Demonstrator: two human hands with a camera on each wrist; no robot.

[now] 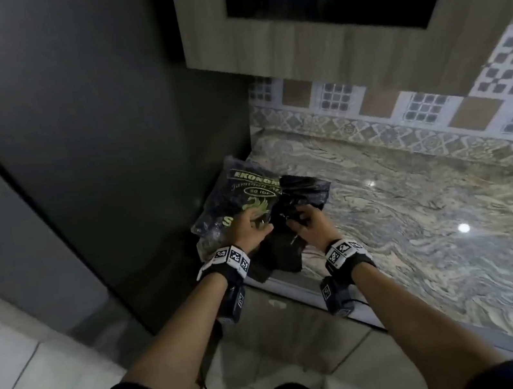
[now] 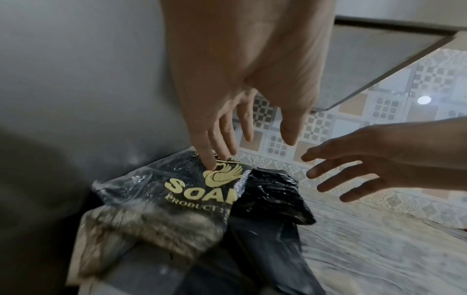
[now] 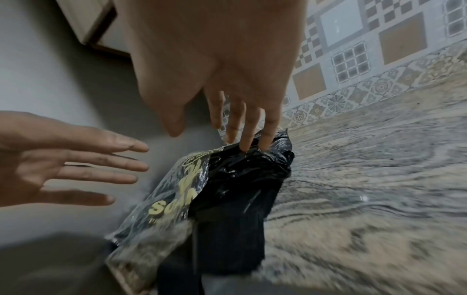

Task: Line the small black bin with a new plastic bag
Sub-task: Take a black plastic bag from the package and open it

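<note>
Black plastic bag under right hand's outstretched fingertips.

Both arms reach forward, side by side. The left hand has straight, spread fingers pointing down. The right hand is the same, fingers straight and spread, thumb out.
</note>
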